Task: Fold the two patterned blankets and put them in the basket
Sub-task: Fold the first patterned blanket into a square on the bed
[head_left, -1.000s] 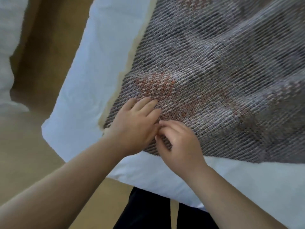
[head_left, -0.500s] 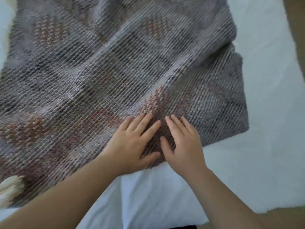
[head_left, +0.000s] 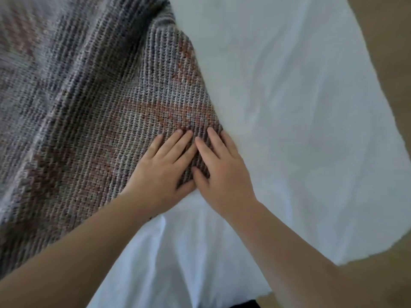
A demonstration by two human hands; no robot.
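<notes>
Two flat hands laid on one knitted blanket spread over a white sheet.

A white sheet [head_left: 289,107], creased and rumpled, is seen covering the surface, and a tan floor [head_left: 391,52] is visible past its right edge. One patterned blanket [head_left: 89,96], knitted in grey with rust-red patches, is spread across the left part of the sheet, its near right corner lying under the hands. Two hands are counted: the left hand [head_left: 162,174] and the right hand [head_left: 222,172] are pressed side by side on that corner, fingers straight, nothing gripped. Two bare forearms are seen.
</notes>
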